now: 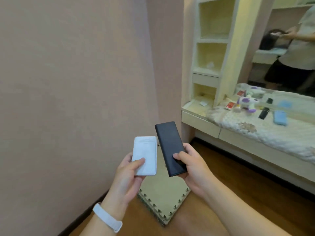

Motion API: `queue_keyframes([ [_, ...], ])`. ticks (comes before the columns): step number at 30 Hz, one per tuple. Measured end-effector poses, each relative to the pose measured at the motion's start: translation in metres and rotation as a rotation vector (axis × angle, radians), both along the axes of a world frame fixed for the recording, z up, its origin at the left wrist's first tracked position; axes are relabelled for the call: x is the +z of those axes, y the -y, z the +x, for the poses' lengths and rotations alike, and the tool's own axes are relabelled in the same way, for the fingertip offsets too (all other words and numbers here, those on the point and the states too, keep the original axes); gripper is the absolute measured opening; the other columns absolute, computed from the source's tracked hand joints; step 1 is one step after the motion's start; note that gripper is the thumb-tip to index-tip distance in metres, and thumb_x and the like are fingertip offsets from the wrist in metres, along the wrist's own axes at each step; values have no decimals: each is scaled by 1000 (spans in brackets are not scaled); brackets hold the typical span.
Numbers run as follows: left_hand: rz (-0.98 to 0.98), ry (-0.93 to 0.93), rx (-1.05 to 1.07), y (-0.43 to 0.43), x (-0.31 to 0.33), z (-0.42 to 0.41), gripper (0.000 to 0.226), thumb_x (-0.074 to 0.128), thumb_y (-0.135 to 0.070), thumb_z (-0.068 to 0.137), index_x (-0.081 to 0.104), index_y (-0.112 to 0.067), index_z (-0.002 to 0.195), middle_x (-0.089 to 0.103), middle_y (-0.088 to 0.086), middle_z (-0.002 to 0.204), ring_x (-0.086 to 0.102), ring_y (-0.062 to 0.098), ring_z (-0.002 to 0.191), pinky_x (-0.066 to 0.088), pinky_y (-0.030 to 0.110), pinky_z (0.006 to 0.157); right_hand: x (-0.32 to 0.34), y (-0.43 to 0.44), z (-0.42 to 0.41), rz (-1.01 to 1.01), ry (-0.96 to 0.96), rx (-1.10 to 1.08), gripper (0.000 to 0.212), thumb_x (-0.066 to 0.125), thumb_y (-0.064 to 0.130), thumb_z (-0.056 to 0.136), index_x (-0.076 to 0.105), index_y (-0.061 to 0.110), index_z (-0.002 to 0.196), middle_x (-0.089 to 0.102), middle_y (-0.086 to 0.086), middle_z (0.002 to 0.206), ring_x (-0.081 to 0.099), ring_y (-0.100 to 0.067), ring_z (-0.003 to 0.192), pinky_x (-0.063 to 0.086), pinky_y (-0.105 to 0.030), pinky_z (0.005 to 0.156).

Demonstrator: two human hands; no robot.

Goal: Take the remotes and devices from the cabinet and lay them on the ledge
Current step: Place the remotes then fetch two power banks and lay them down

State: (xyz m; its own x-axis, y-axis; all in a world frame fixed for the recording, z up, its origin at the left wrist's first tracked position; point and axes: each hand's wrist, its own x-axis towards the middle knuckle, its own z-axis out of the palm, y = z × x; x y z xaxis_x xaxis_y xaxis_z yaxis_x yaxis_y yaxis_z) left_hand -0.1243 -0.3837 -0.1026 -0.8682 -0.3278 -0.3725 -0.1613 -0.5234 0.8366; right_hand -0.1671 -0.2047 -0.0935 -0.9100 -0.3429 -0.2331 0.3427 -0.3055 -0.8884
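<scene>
My left hand (129, 174) grips a flat white device (145, 153), thumb across its lower face. A longer flat black device (167, 145) is held in my right hand (192, 166), thumb on top near its lower end. Both are in front of me, above the floor by the pink wall. To the right runs the ledge (265, 130) under a white lace cloth; on it lie a black remote (263, 113) and a light blue device (280, 118). The cabinet is out of view.
A purple and white plush toy (245, 103) and a red box (230, 105) sit on the ledge near a cream shelf unit (213, 48). A mirror (281, 48) behind the ledge reflects a person. Foam floor mats (163, 196) lie stacked on the wooden floor below my hands.
</scene>
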Motion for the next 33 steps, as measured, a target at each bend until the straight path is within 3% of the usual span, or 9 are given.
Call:
queue_keyframes([
  [4,4,-8,-157,-54,2,-46,24,52,7,89,56,-8,108,66,15,109,64,28,93,53,38,72,-1,-59,-13,5,-6,-182,25,62,10,90,57,17,114,66,-12,112,65,-28,94,54,-35,64],
  [9,15,0,-345,-119,1,-103,33,49,8,89,56,-10,117,68,12,106,65,25,89,53,33,62,-8,-125,-29,8,32,-418,27,63,10,90,57,17,115,67,-9,111,66,-24,91,55,-34,67],
  [12,27,17,-443,-154,-4,-138,35,48,7,89,56,-7,120,66,14,110,64,26,92,53,34,65,-13,-158,-44,42,56,-547,28,64,12,90,57,19,116,66,-8,111,65,-24,93,54,-33,68],
  [16,63,47,-543,-197,-12,-190,29,48,7,90,59,-10,110,67,12,104,63,26,91,55,35,70,-21,-193,-78,71,101,-697,28,64,13,90,57,21,115,65,-9,113,65,-26,97,56,-39,74],
  [20,103,73,-629,-223,-19,-248,29,48,8,90,61,-12,106,68,12,103,64,27,92,54,39,72,-25,-213,-125,108,130,-808,30,64,13,90,56,20,118,64,-9,114,65,-26,96,54,-34,67],
  [28,236,94,-769,-262,-32,-368,44,52,7,88,53,-13,127,62,14,122,60,33,110,56,41,71,-3,-261,-214,232,88,-979,31,62,12,91,52,17,120,64,-8,110,65,-22,87,53,-30,59],
  [33,226,118,-827,-304,-35,-410,50,52,8,86,49,-17,129,59,12,123,58,31,108,54,41,72,-2,-303,-231,214,100,-1136,30,60,12,92,53,16,120,63,-10,113,63,-24,94,54,-37,68],
])
